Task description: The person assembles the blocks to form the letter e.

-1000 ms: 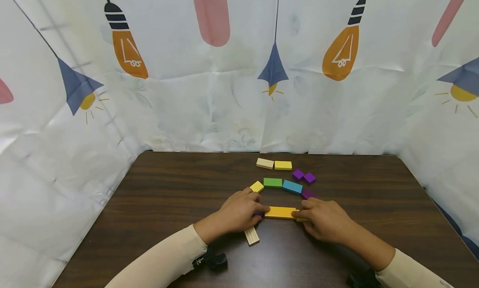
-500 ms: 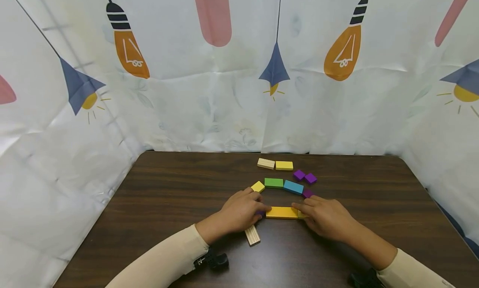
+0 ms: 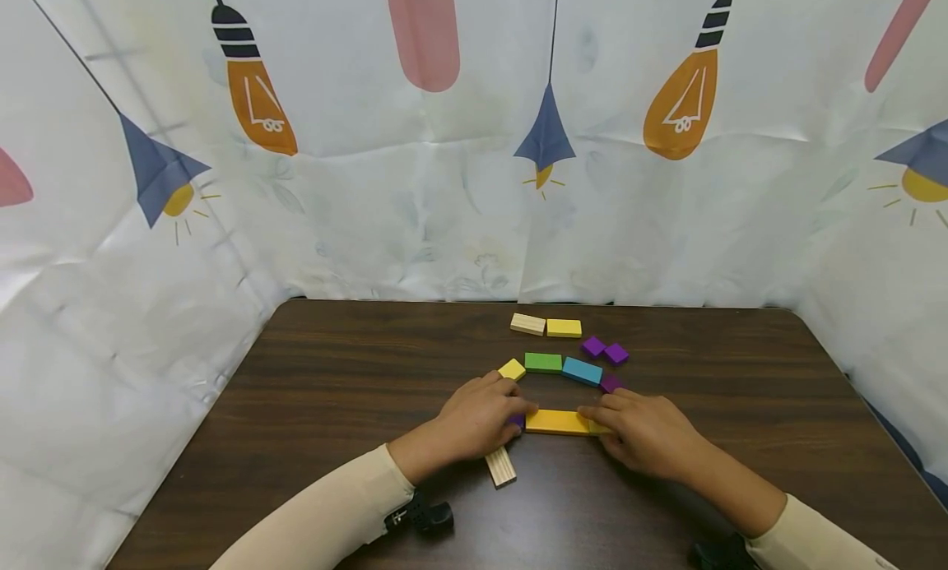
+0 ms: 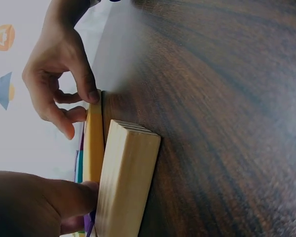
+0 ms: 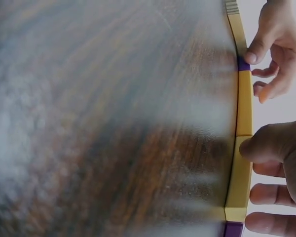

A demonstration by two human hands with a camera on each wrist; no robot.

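Observation:
My left hand (image 3: 477, 418) pinches a small purple block (image 3: 516, 422), thumb on its near face and fingertips behind. To its right, end to end, lies a long orange block (image 3: 557, 422). My right hand (image 3: 644, 434) holds a light yellow block (image 5: 239, 173) against the orange block's right end. In the right wrist view its thumb presses the near face while fingers stand behind. A natural wood block (image 3: 500, 468) slants toward the near side below my left hand. Another purple block (image 5: 234, 229) adjoins the yellow block's other end.
Beyond the hands, a yellow block (image 3: 512, 369), green block (image 3: 543, 363), blue block (image 3: 582, 371) and purple block (image 3: 611, 383) form a curve. Farther back lie a wood block (image 3: 528, 324), a yellow block (image 3: 564, 328) and two purple blocks (image 3: 604, 350). A patterned cloth (image 3: 474, 224) surrounds the dark table (image 3: 355, 348).
The right hand has shifted the light yellow block slightly away from me, bringing it into line with the orange block. The left hand stays in place.

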